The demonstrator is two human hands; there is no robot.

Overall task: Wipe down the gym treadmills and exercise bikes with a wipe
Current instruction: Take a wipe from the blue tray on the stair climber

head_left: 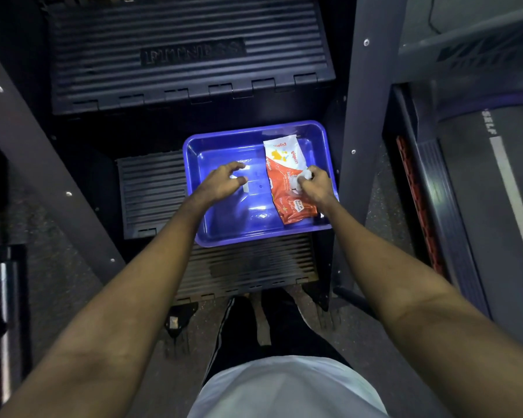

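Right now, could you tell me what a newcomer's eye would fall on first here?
The bright blue tray on the dark ribbed step at centre. In its right half lies an orange-and-white wipe pack, where the right hand pinches a white wipe; the left hand hovers over its left half.

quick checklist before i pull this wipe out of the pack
1. right hand has a grip on the wipe: ok
2. wipe pack lies inside the blue tray: ok
3. left hand steadies the pack: not ok, it is beside the pack, not on it
4. wipe fully free of the pack: cannot tell
5. tray sits level on the step: cannot tell
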